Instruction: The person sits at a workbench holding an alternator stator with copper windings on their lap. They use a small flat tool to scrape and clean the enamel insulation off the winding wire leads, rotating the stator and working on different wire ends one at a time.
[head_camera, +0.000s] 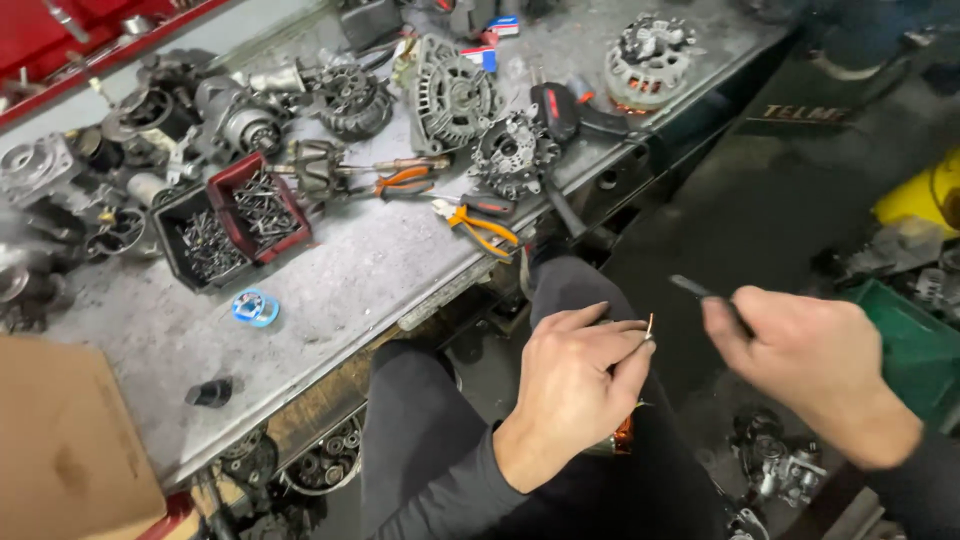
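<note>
Your left hand (575, 385) rests over your lap with thumb and fingertips pinched shut on a thin copper wire end (650, 325), the coppery winding (624, 436) it seems to come from peeking out just under your wrist, while your right hand (800, 365) is fisted round a slim dark tool (700, 291) whose tip points toward the wire without touching it. Beyond your knees lies the grey workbench (350, 280), with orange-handled pliers (480, 225), a red tray of small metal parts (260, 207) and several alternator housings (450, 95) farther back.
</note>
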